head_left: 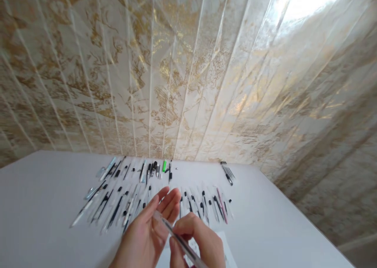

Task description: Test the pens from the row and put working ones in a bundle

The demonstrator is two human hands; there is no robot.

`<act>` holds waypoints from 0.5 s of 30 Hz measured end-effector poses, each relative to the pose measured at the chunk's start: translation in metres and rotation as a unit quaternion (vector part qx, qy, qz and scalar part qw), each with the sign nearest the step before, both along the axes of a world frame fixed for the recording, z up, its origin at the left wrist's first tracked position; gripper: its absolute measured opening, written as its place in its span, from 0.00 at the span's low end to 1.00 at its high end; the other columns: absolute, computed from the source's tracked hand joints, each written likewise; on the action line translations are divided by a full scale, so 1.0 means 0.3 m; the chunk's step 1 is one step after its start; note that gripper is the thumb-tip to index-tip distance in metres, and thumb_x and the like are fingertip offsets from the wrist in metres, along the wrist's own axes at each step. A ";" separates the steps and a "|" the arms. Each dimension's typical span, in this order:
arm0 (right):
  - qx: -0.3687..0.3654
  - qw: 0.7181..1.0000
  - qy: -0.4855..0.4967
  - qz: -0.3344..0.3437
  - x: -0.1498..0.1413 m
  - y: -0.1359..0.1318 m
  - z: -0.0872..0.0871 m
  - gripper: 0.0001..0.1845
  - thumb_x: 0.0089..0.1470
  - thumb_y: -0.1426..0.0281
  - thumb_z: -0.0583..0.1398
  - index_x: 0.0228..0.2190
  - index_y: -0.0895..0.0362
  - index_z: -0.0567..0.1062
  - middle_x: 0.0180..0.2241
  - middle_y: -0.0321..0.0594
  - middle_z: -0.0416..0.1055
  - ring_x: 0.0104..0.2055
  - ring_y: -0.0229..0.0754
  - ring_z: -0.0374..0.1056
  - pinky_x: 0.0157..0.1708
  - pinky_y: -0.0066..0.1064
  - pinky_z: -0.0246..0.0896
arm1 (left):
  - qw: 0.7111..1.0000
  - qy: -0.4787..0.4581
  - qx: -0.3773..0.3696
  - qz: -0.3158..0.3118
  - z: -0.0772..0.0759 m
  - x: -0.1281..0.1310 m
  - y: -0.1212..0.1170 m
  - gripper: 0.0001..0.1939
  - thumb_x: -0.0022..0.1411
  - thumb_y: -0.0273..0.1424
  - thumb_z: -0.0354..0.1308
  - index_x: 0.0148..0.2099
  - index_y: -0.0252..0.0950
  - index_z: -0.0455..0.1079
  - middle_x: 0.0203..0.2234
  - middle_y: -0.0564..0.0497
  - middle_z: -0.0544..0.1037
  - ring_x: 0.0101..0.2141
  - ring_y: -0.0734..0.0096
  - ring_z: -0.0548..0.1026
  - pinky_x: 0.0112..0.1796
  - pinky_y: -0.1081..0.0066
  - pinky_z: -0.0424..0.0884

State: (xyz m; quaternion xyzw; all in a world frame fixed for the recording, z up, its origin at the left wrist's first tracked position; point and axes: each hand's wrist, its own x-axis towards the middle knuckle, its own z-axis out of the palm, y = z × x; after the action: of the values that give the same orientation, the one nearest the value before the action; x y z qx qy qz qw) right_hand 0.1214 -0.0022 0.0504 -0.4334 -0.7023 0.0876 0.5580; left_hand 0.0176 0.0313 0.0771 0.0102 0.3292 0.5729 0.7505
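My right hand (pixel 203 236) pinches a slim, clear-barrelled pen (pixel 184 245) with a dark line inside, between thumb and fingers. The pen slants up to the left, its pale, translucent end at the palm of my left hand (pixel 144 238). Whether that end touches the palm I cannot tell. My left hand is open, palm turned up, fingers extended and slightly cupped. Under my right hand lies a white sheet of paper (pixel 228 252) with faint marks, mostly covered.
On the white table (pixel 265 221) lie rows of disassembled pens, caps and barrels (pixel 116 209). Farther back are a green cap (pixel 164 166) and a group of dark pens or refills (pixel 227 173). A pink pen (pixel 222 206) lies at right. A gold-patterned curtain (pixel 165 83) hangs behind.
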 end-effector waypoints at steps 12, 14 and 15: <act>0.007 0.999 -0.007 0.047 0.011 0.009 -0.008 0.08 0.63 0.65 0.58 0.31 0.51 0.73 0.24 0.32 0.75 0.24 0.34 0.72 0.28 0.20 0.66 | 0.999 0.028 -0.003 -0.047 0.013 0.002 -0.028 0.13 0.70 0.20 0.45 0.45 0.28 0.72 0.40 0.36 0.83 0.35 0.65 0.84 0.35 0.70 0.80; -0.007 0.998 -0.002 0.058 0.018 0.006 -0.010 0.07 0.63 0.65 0.58 0.33 0.51 0.73 0.26 0.32 0.76 0.26 0.35 0.73 0.28 0.21 0.66 | 0.998 0.034 0.008 -0.060 0.017 0.010 -0.038 0.14 0.69 0.20 0.45 0.43 0.28 0.73 0.40 0.37 0.83 0.37 0.65 0.83 0.37 0.71 0.79; -0.022 0.998 0.000 0.064 0.024 0.006 -0.010 0.07 0.63 0.65 0.58 0.33 0.52 0.74 0.26 0.33 0.76 0.26 0.35 0.72 0.28 0.22 0.66 | 0.997 0.035 0.021 -0.067 0.013 0.016 -0.043 0.14 0.70 0.21 0.45 0.43 0.29 0.73 0.41 0.38 0.83 0.39 0.65 0.83 0.39 0.71 0.79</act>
State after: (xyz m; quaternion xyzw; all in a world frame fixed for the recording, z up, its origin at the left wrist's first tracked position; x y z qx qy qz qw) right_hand 0.1287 -0.0003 0.0475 -0.3991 -0.7265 0.1387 0.5419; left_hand 0.0225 0.0184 0.0809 0.0678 0.3418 0.5270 0.7752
